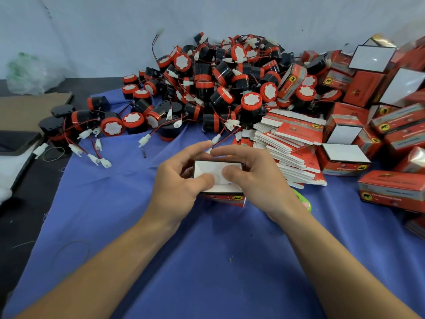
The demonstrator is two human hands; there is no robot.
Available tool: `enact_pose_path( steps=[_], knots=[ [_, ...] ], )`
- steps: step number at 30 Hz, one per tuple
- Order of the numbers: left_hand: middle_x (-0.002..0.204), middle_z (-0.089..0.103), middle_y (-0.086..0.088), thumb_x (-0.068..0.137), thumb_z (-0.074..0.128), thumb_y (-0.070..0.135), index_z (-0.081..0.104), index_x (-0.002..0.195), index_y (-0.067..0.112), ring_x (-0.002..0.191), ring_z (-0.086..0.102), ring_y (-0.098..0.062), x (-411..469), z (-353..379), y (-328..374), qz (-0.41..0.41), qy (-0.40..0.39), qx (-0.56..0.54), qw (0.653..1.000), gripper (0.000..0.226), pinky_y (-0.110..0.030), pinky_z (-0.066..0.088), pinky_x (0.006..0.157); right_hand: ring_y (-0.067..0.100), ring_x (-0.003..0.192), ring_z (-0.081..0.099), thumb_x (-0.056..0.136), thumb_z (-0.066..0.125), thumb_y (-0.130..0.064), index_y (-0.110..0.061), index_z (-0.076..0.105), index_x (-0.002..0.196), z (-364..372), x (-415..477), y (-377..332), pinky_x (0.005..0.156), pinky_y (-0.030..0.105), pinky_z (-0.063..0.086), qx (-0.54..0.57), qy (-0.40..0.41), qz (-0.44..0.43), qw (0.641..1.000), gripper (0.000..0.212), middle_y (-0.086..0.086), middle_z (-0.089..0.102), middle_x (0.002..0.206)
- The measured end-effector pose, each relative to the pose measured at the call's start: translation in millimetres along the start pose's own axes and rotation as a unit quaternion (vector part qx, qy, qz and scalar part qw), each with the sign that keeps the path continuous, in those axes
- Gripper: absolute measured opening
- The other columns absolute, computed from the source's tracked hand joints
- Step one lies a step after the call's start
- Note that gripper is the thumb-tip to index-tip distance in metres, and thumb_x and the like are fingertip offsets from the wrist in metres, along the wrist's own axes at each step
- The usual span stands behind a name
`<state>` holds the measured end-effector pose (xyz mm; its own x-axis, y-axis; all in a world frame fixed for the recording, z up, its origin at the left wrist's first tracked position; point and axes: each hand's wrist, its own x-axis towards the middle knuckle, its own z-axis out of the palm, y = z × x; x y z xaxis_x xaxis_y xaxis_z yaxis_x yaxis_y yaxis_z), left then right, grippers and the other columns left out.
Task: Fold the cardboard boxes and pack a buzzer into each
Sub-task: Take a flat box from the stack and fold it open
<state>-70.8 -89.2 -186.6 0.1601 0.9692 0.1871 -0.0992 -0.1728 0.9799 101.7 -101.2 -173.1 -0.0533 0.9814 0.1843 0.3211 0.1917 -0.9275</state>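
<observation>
Holding 1 small red box (211,168) in both hands, centre of view, low over the blue cloth (207,261); can't tell if it rests on the cloth. Left hand (181,180) grips the box's left side, fingers curled over the far edge, thumb pressed on the white top flap. Right hand (250,173) grips the right side the same way, thumb on the flap, index finger along the far edge. The 2 thumbs are near each other mid-flap. Flap is down, contents hidden. A big heap of black-and-red buzzers (218,84) with red wires and white plugs sits behind the hands, against the wall. Stack of flat boxes (292,148) just right of the right hand. Folded boxes (345,157) piled at far right. Green object (303,201) partly hidden under the right wrist. Cardboard sheet (34,107) and plastic bag (30,74) far left.
</observation>
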Motion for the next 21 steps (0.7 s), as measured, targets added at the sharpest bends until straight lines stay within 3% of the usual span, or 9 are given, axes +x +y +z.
enact_pose_path(
  steps=[5, 9, 12, 14, 17, 19, 21],
  knots=[
    [0.108, 0.079, 0.002, 0.079, 0.073, 0.008, 0.079, 0.110, 0.037, 0.097, 0.075, -0.014, -3, 0, 1, 0.015, -0.013, -0.014, 1.000, 0.043, -0.022, 0.058, 0.078, 0.016, 0.116, 0.068, 0.099, 0.049, -0.025, -0.022, 0.075, 0.120, -1, -3, -3, 0.103, 0.054, 0.048, 0.025, -0.016, -0.005, 1.000, 0.034, -0.006, 0.077, 0.115],
    [0.108, 0.080, -0.002, 0.088, 0.065, 0.014, 0.084, 0.102, 0.025, 0.106, 0.075, -0.018, -2, 0, 2, 0.001, -0.019, -0.053, 0.998, 0.027, -0.023, 0.058, 0.085, 0.014, 0.113, 0.066, 0.105, 0.031, -0.056, -0.031, 0.077, 0.117, 2, -6, -2, 0.102, 0.052, 0.046, -0.039, 0.003, 0.015, 0.999, 0.053, -0.003, 0.075, 0.113],
    [0.106, 0.081, -0.005, 0.084, 0.068, 0.009, 0.084, 0.099, 0.019, 0.104, 0.076, -0.021, -1, -2, 1, 0.004, -0.018, -0.031, 0.999, 0.024, -0.027, 0.059, 0.083, 0.033, 0.099, 0.066, 0.100, 0.027, -0.068, -0.035, 0.076, 0.116, 4, -6, 1, 0.093, 0.058, 0.048, -0.036, -0.005, 0.029, 0.999, 0.062, 0.021, 0.071, 0.104],
    [0.103, 0.081, -0.005, 0.083, 0.072, 0.008, 0.085, 0.094, 0.018, 0.103, 0.076, -0.022, 0, -3, 1, 0.011, -0.012, -0.012, 1.000, 0.020, -0.030, 0.061, 0.084, 0.038, 0.096, 0.066, 0.098, 0.027, -0.070, -0.037, 0.077, 0.113, 7, -7, 2, 0.089, 0.060, 0.050, -0.024, 0.000, 0.033, 0.999, 0.061, 0.023, 0.071, 0.101],
    [0.100, 0.082, 0.000, 0.088, 0.071, -0.004, 0.086, 0.088, 0.027, 0.101, 0.076, -0.014, -1, -5, 2, 0.018, -0.025, -0.010, 0.999, 0.034, -0.021, 0.058, 0.082, 0.029, 0.088, 0.069, 0.101, 0.030, -0.066, -0.036, 0.078, 0.111, 10, -10, 0, 0.083, 0.055, 0.052, -0.005, 0.003, 0.024, 1.000, 0.057, 0.003, 0.076, 0.092],
    [0.102, 0.081, 0.001, 0.088, 0.070, 0.005, 0.086, 0.089, 0.030, 0.102, 0.076, -0.014, -2, -4, 4, 0.019, -0.038, -0.019, 0.999, 0.030, -0.021, 0.057, 0.084, 0.028, 0.077, 0.064, 0.102, 0.034, -0.060, -0.038, 0.077, 0.107, 13, -11, -4, 0.072, 0.051, 0.050, -0.004, -0.007, 0.008, 1.000, 0.049, 0.003, 0.073, 0.081],
    [0.110, 0.080, 0.002, 0.086, 0.069, 0.022, 0.085, 0.100, 0.031, 0.111, 0.073, -0.018, -4, -2, 3, 0.022, -0.023, -0.025, 0.999, 0.023, -0.029, 0.057, 0.092, 0.034, 0.082, 0.063, 0.101, 0.043, -0.050, -0.039, 0.075, 0.112, 14, -10, -7, 0.073, 0.051, 0.051, -0.010, -0.023, -0.015, 1.000, 0.035, 0.013, 0.072, 0.087]
  ],
)
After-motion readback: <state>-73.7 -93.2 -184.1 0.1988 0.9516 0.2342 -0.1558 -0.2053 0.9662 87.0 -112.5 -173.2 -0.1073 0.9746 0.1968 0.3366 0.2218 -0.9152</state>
